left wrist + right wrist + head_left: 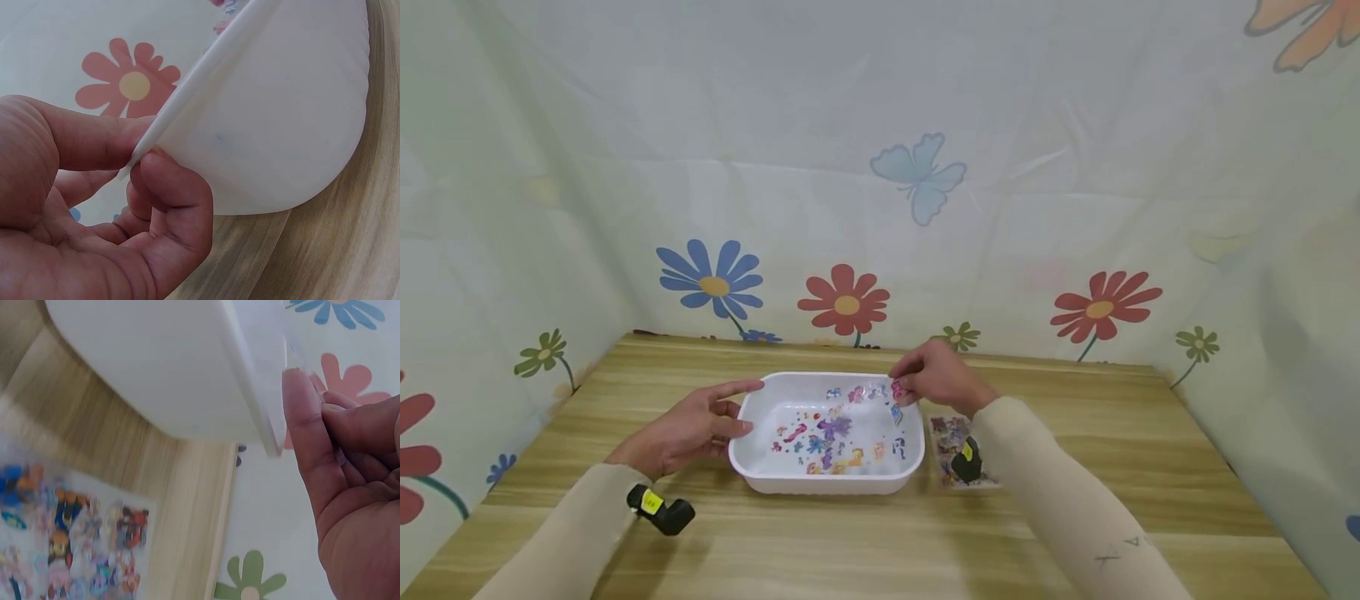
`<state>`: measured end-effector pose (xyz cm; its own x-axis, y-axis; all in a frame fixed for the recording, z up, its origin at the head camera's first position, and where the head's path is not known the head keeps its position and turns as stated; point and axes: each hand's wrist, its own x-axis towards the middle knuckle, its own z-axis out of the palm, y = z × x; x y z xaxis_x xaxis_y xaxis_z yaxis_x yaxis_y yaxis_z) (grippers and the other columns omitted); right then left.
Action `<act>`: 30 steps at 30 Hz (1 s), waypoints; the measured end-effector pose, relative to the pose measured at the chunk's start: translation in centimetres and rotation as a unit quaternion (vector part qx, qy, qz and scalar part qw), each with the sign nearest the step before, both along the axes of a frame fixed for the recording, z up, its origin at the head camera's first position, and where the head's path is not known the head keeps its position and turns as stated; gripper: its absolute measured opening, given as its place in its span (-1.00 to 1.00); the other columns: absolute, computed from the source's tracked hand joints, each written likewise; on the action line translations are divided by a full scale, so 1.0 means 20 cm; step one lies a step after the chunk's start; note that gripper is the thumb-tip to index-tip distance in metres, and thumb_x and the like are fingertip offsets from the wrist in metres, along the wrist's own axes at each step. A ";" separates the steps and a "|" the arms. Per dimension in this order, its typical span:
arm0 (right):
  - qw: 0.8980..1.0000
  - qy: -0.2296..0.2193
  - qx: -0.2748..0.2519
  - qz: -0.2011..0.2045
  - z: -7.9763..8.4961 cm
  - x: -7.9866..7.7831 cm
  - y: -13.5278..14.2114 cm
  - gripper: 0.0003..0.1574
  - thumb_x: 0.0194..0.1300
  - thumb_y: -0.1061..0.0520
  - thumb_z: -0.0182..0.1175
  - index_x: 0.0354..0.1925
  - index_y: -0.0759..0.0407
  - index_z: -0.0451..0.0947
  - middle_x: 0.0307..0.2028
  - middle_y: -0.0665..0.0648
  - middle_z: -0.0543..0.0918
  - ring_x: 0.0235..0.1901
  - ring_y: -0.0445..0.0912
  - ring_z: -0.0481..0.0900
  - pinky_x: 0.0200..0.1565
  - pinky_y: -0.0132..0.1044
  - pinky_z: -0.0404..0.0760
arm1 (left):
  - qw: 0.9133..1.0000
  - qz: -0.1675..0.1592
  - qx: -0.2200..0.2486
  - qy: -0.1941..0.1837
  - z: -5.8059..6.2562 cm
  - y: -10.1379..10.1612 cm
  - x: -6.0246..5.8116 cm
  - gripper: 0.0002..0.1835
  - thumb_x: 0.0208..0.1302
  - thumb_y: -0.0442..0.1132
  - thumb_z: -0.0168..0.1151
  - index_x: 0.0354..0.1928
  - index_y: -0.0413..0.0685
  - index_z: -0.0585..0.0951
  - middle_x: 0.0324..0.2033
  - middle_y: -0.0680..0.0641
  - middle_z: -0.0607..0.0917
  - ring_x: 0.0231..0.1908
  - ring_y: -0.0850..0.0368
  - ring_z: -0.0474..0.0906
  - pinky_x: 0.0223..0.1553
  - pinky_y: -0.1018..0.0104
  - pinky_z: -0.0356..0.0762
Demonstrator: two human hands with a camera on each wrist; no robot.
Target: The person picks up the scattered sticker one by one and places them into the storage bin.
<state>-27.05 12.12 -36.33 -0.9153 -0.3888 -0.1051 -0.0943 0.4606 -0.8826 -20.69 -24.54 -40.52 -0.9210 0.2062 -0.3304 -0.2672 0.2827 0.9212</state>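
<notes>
A white plastic basin [827, 482] sits on the wooden table, with small colourful cartoon stickers [835, 427] spread over its floor and inner walls. At its left side, my left hand [696, 429] holds the rim. The left wrist view shows thumb and curled finger [178, 181] pinching that rim [187, 81] from both sides. Over the back right corner, my right hand [943, 379] pinches a small pink sticker [898, 390] between thumb and fingertips. In the right wrist view, the fingers [306, 419] mostly hide the sticker, just beside the basin's edge [250, 381].
Right of the basin, partly under my right forearm, lies a flat clear pack of stickers [946, 429], also visible in the right wrist view. Behind the table [790, 542] hangs a cloth backdrop [820, 200] with flowers and a butterfly. Black cameras are strapped to both wrists.
</notes>
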 end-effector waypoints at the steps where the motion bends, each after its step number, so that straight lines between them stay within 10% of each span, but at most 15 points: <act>1: 1.000 -0.001 -0.001 0.003 0.00 0.00 -0.01 -0.71 0.35 0.44 0.25 0.02 0.41 0.71 -0.17 0.32 0.76 -0.38 -0.09 0.78 -0.20 -0.22 0.81 | 1.000 0.000 0.000 0.000 0.00 0.00 0.00 -0.17 0.41 -0.38 0.30 0.63 0.07 0.19 0.11 -0.27 0.49 -0.07 -0.11 0.61 -0.11 0.18 0.75; 30: 0.995 0.024 0.100 0.015 0.03 0.00 -0.30 -0.74 0.34 0.35 0.31 -0.01 0.36 0.75 -0.17 0.23 0.78 -0.39 -0.08 0.76 -0.26 -0.30 0.77 | 1.000 -0.004 0.009 -0.006 0.00 0.00 0.00 -0.14 0.41 -0.37 0.30 0.65 0.05 0.15 0.11 -0.27 0.49 -0.05 -0.08 0.59 -0.12 0.18 0.74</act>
<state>-27.13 6.04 -35.81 -0.9091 -0.3926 -0.1394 -0.1509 0.6221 -0.7683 -20.75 -24.48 -40.43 -0.9153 0.2199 -0.3373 -0.2754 0.2693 0.9228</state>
